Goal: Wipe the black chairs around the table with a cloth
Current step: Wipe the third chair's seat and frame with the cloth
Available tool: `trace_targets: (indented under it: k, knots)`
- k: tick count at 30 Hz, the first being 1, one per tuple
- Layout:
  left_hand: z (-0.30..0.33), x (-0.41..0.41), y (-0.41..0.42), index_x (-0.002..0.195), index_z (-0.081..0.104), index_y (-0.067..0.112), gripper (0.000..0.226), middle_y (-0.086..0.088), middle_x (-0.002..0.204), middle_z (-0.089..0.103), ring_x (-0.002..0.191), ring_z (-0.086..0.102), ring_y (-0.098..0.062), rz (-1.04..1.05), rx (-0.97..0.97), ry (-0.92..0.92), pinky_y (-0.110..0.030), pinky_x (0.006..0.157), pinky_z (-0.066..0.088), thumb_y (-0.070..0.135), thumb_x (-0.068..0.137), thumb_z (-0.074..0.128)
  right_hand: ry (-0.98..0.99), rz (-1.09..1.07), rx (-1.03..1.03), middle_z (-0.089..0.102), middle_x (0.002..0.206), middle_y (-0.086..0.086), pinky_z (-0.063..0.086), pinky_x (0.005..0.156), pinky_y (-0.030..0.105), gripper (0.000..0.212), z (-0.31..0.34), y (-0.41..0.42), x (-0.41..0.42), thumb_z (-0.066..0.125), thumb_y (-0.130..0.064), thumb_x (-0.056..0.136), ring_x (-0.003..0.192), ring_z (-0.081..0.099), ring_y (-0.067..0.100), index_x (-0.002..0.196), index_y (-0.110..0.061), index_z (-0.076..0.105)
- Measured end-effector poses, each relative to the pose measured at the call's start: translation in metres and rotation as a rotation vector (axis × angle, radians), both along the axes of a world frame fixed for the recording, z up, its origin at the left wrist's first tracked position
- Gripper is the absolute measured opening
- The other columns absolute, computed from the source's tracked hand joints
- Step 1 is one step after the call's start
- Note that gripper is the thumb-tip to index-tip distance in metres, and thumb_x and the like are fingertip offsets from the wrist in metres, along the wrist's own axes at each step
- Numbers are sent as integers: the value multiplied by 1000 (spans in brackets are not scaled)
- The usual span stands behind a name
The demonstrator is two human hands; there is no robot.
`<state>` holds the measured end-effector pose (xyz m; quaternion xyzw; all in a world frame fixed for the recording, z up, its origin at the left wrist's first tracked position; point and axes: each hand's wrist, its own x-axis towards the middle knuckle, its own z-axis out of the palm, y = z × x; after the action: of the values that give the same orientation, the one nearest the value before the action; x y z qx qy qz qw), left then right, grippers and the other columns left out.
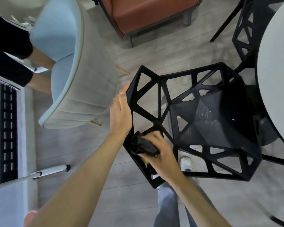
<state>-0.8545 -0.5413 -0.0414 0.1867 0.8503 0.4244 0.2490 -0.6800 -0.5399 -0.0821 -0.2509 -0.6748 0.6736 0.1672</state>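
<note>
The black chair (203, 122) was hard matte plastic, all angular triangle cutouts, with whitish smudges on its faceted seat. It sat at about 3 o'clock of center, tucked against the round white table (275, 95). The left hand (120, 112) gripped the backrest's top edge, fingers wrapped around it. The right hand (161, 153) pressed a crumpled black cloth (143, 145) onto the backrest frame at 6 o'clock, fingers curled over it. A pale blue ribbed armchair (69, 71) stood at 10 o'clock, a rust-orange seat (147, 13) at 12, another black chair (246, 30) at 1.
</note>
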Motion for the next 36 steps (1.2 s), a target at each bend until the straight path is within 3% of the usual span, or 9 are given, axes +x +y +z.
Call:
trace_targets:
  k: [2, 5, 9, 14, 17, 24, 31, 34, 36]
  knots:
    - [0, 0, -1, 152, 48, 37, 56, 17, 154, 49, 147, 36, -3, -8, 9, 3, -41, 126, 28, 48, 108, 16, -6, -27, 101, 58, 108, -5, 53, 84, 32, 26, -3, -12, 2, 75, -18, 91, 99, 62, 18, 117, -17, 69]
    - [1, 2, 0, 154, 47, 34, 53, 15, 156, 48, 147, 36, -3, -7, 14, -1, -39, 126, 26, 42, 111, 16, -305, -145, 301, 58, 108, -5, 52, 85, 33, 37, -45, -8, -7, 75, -14, 87, 98, 59, 17, 121, -19, 64]
    - [4, 5, 0, 156, 43, 34, 53, 12, 158, 46, 148, 35, -6, -26, -11, 21, -38, 127, 25, 40, 113, 14, -590, -256, 164, 56, 106, -2, 54, 90, 42, 21, -98, 19, -16, 66, -19, 98, 102, 64, 25, 119, -20, 61]
    - [2, 4, 0, 156, 44, 32, 52, 12, 159, 45, 148, 34, -3, -26, 9, 11, -32, 126, 24, 39, 112, 16, -373, -239, 165, 61, 107, -8, 52, 94, 26, 27, -71, 11, -15, 68, -6, 95, 101, 62, 3, 117, -21, 65]
    - [3, 4, -1, 155, 45, 32, 51, 15, 160, 43, 148, 31, 0, -19, 29, -15, -23, 123, 23, 39, 112, 18, -201, -138, 249, 63, 109, -6, 50, 92, 22, 39, -46, -5, -2, 68, 6, 87, 107, 64, 10, 118, -19, 67]
    - [2, 4, -2, 154, 47, 34, 52, 14, 158, 45, 148, 34, -5, -3, 40, -38, -34, 126, 24, 37, 111, 18, -464, -149, 200, 69, 111, -8, 56, 98, 46, 31, -60, 23, -20, 71, -17, 94, 107, 67, 15, 122, -30, 66]
    - [1, -1, 1, 152, 48, 34, 50, 15, 154, 48, 142, 38, 1, -56, -5, 5, -26, 122, 26, 40, 111, 19, -175, -141, 379, 70, 105, -17, 54, 83, 39, 46, 17, -21, -1, 73, -3, 79, 99, 64, 12, 114, -32, 73]
    - [0, -3, 2, 129, 56, 40, 41, 22, 125, 55, 115, 41, 19, -129, -47, 65, -15, 103, 28, 48, 112, 20, -182, -85, 560, 67, 109, -20, 50, 76, 28, 41, 27, -56, 31, 73, -10, 84, 93, 57, 11, 116, -36, 72]
    - [-3, -3, 1, 136, 54, 32, 51, 14, 128, 55, 124, 45, 0, -143, -64, 85, -29, 107, 34, 59, 109, 20, -278, -145, 522, 65, 108, -21, 51, 74, 28, 41, 20, -70, 56, 68, -14, 83, 93, 58, 11, 116, -38, 71]
